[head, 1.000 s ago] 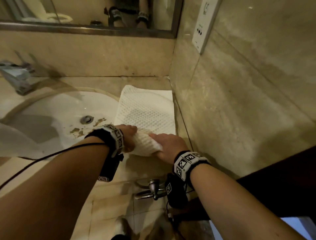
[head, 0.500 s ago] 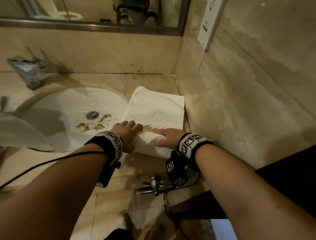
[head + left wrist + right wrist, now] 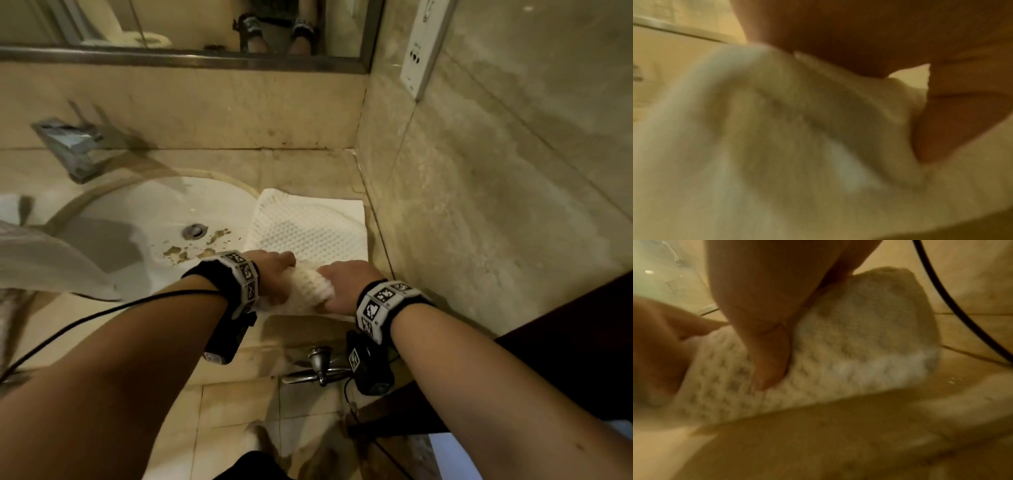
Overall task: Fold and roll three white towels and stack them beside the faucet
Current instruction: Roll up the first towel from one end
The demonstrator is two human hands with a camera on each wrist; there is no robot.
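Observation:
A white waffle-weave towel (image 3: pixel 308 229) lies on the beige counter between the sink and the right wall. Its near end is wound into a roll (image 3: pixel 308 286). My left hand (image 3: pixel 274 274) grips the roll's left end, and my right hand (image 3: pixel 346 282) grips its right end, fingers curled over it. In the right wrist view my thumb presses into the roll (image 3: pixel 849 353). The left wrist view shows blurred folds of the towel (image 3: pixel 777 138) under my palm. The chrome faucet (image 3: pixel 73 149) stands at the back left of the sink. Another white cloth (image 3: pixel 44 263) hangs over the sink's left edge.
The white sink basin (image 3: pixel 154 219) has brown debris near its drain (image 3: pixel 195 230). A mirror runs along the back wall, and a white socket plate (image 3: pixel 423 48) sits on the right wall. A metal valve (image 3: pixel 320 365) shows below the counter's front edge, above the tiled floor.
The rolled part has grown thicker and moved a little farther up the towel. Both hands have curled tighter over it.

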